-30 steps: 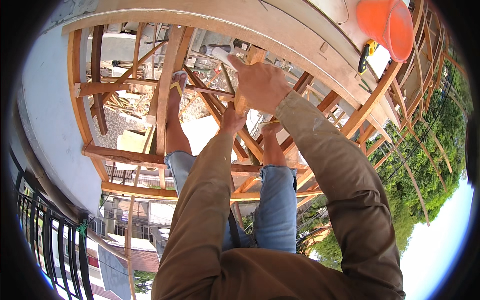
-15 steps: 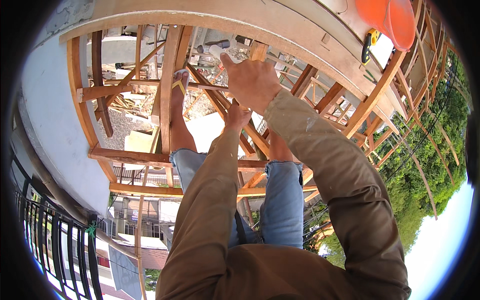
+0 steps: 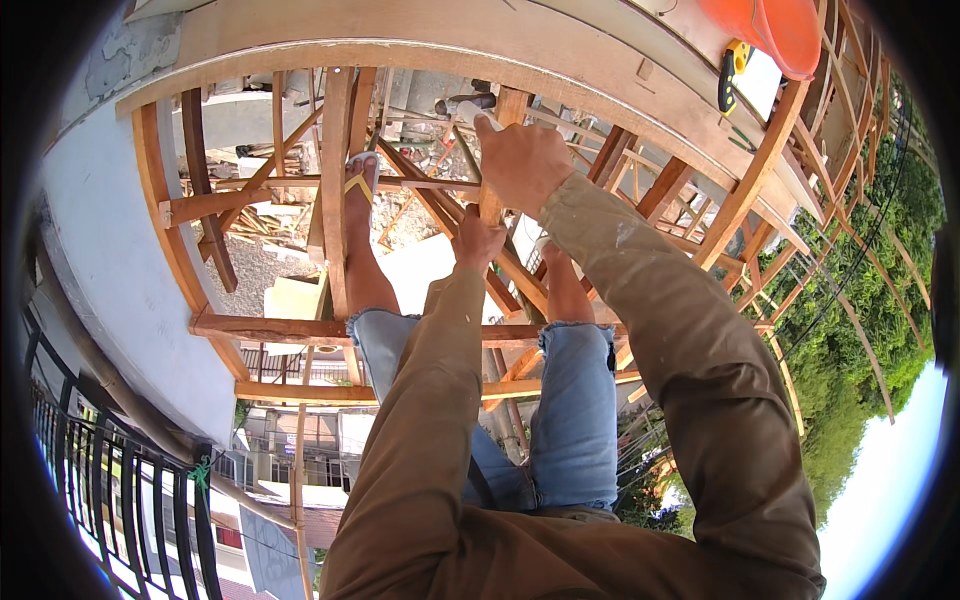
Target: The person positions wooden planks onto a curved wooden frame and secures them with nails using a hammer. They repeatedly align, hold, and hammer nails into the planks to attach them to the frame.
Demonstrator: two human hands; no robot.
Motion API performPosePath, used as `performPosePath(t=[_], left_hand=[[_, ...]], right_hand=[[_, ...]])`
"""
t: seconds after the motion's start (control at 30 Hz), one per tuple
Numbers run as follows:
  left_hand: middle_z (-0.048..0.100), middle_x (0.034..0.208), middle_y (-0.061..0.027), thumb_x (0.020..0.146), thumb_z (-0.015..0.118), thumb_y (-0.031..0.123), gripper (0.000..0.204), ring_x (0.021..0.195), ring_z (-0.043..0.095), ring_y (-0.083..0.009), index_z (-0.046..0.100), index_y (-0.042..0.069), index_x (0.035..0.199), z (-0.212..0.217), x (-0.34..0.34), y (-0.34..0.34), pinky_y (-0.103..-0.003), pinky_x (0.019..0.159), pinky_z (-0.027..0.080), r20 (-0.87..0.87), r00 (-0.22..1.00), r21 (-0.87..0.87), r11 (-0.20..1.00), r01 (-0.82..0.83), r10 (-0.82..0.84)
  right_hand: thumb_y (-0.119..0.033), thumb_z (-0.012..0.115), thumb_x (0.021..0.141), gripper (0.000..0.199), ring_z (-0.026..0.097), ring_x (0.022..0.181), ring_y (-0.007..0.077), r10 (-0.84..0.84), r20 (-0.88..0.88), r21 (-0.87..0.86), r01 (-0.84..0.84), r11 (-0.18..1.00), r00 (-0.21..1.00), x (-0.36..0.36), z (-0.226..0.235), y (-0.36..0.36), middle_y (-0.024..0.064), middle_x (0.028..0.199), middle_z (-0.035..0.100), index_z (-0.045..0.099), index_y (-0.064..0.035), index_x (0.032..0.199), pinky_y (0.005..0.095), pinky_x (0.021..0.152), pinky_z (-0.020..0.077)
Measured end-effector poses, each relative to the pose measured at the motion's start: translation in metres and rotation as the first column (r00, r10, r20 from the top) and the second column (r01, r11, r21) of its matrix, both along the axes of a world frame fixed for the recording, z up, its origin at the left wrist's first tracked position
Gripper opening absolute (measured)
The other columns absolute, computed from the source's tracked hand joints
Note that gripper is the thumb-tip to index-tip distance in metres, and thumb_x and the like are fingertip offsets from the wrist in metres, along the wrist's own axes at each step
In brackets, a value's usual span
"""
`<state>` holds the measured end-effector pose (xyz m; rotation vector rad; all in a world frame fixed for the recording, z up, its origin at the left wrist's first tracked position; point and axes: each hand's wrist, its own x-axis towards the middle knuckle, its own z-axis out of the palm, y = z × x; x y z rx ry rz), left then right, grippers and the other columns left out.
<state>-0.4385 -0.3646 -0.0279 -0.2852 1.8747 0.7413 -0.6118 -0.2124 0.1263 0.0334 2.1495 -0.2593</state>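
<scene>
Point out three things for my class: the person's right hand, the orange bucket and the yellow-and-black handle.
Right hand (image 3: 525,165): head view, on the back of the hand.
Orange bucket (image 3: 748,20): head view, on its outer side.
Yellow-and-black handle (image 3: 728,87): head view, on its black part.

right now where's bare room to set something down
The wide wooden board looks bare from the grey concrete to its middle. It's crowded near the orange bucket and yellow-and-black tool; around the hands, beams crisscross.

The sleeves (image 3: 690,345) are brown, the jeans (image 3: 572,425) frayed.
</scene>
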Motion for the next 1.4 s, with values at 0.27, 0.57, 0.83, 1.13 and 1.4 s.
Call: performPosePath(t=[0.27,0.57,0.83,1.13,1.4], left_hand=[[0.070,0.101,-0.0227,0.073,0.081,0.031,0.066,0.093,0.071,-0.0340,0.054,-0.006,0.119,-0.024,0.006,-0.018,-0.043,0.082,0.055,0.025,1.000,0.312,0.950,-0.007,0.000],[0.065,0.122,-0.0190,0.080,0.084,0.056,0.088,0.117,0.062,-0.0278,0.053,-0.005,0.135,-0.020,-0.051,0.009,-0.038,0.104,0.047,0.192,0.976,0.313,0.936,-0.158,0.100],[0.071,0.089,-0.0105,0.085,0.078,0.027,0.038,0.080,0.069,-0.0235,0.065,-0.004,0.103,-0.034,-0.060,0.066,-0.037,0.077,0.055,-0.001,0.918,0.212,0.898,-0.387,0.396],[0.072,0.089,-0.0168,0.082,0.074,0.027,0.039,0.082,0.070,-0.0281,0.062,-0.005,0.101,-0.044,-0.052,0.061,-0.040,0.080,0.054,-0.288,0.941,0.070,0.984,-0.166,0.180],[0.070,0.083,-0.0173,0.081,0.073,0.025,0.039,0.078,0.068,-0.0280,0.060,-0.008,0.098,-0.041,-0.055,0.069,-0.041,0.077,0.053,-0.312,0.939,0.067,0.989,-0.131,0.145]], right_hand=[[-0.029,0.050,0.104,0.054,0.072,0.080,0.0316,-0.277,-0.026,-0.143,0.271,0.952,0.960,0.037,0.007,0.036,0.0152,0.087,0.072,0.039,-0.0143,0.155,0.0485,0.066,0.0560],[-0.027,0.042,0.109,0.041,0.058,0.056,0.0153,-0.952,0.283,-0.164,0.973,-0.164,-0.113,0.292,0.011,-0.008,0.0067,0.074,0.058,0.045,-0.0020,0.141,0.0334,0.055,0.0488],[-0.022,0.038,0.109,0.057,0.046,0.046,0.0141,-0.630,0.269,0.307,0.685,-0.661,-0.728,0.428,-0.052,-0.103,0.0033,0.065,0.046,0.019,-0.0147,0.162,0.0336,0.038,0.0406],[-0.023,0.037,0.110,0.060,0.038,0.042,0.0139,-0.532,0.365,0.388,0.644,-0.659,-0.764,0.461,-0.051,-0.178,0.0027,0.061,0.044,0.015,-0.0270,0.165,0.0348,0.038,0.0364],[-0.024,0.038,0.109,0.056,0.041,0.048,0.0146,-0.477,0.221,0.400,0.525,-0.751,-0.851,0.433,-0.023,-0.171,0.0036,0.066,0.046,0.020,-0.0248,0.161,0.0335,0.039,0.0336]])
